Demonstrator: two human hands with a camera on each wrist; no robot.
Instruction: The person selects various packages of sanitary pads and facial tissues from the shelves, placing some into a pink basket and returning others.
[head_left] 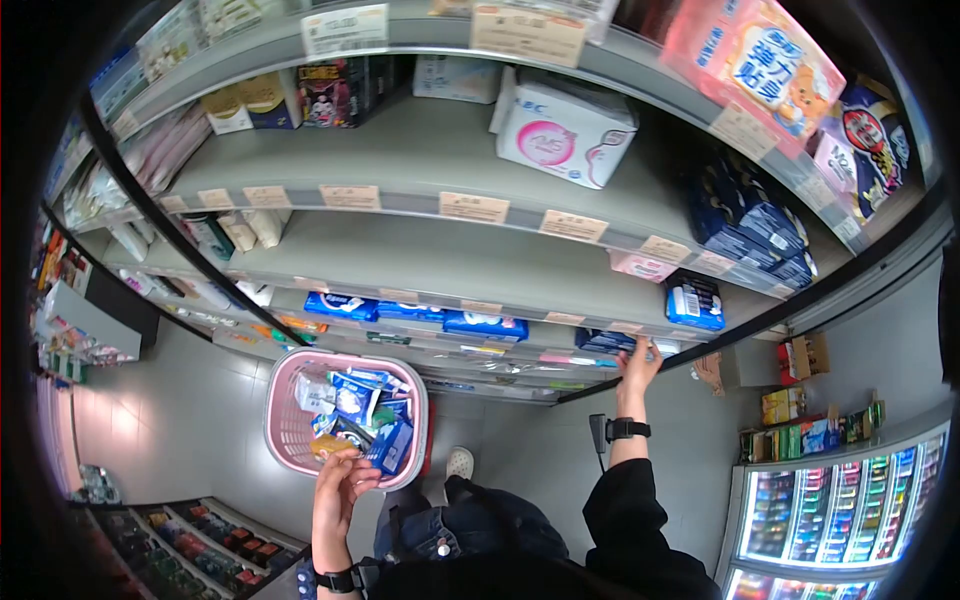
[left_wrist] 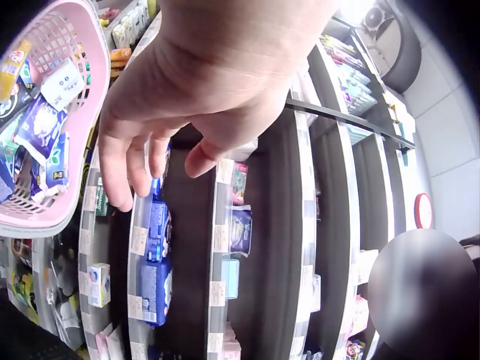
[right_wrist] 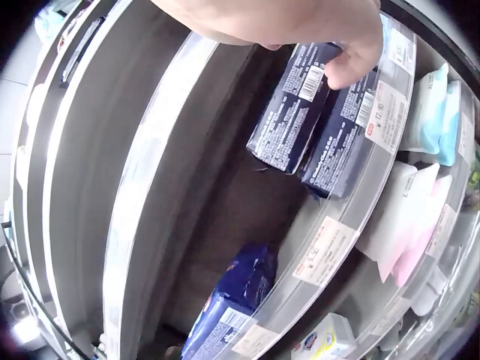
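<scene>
My right hand (head_left: 638,372) reaches to a lower shelf at the right. In the right wrist view, a bent fingertip touches the top of two dark blue packs, a left pack (right_wrist: 289,124) and a right pack (right_wrist: 339,146), standing side by side; its other fingers are largely hidden. The left hand (head_left: 345,488) hangs over the near rim of a pink basket (head_left: 274,415), fingers loosely bent. Nothing shows between those fingers in the left wrist view. Inside the basket lie several blue and white packets (head_left: 354,398) and a yellow-brown packet (head_left: 328,446).
Another dark blue pack (right_wrist: 236,296) lies farther along the same shelf. Blue packs (head_left: 485,325) line a shelf ahead, and a white box (head_left: 565,130) sits higher up. A black shelf post (head_left: 165,205) slants at left. Lit drink coolers (head_left: 840,500) stand at right.
</scene>
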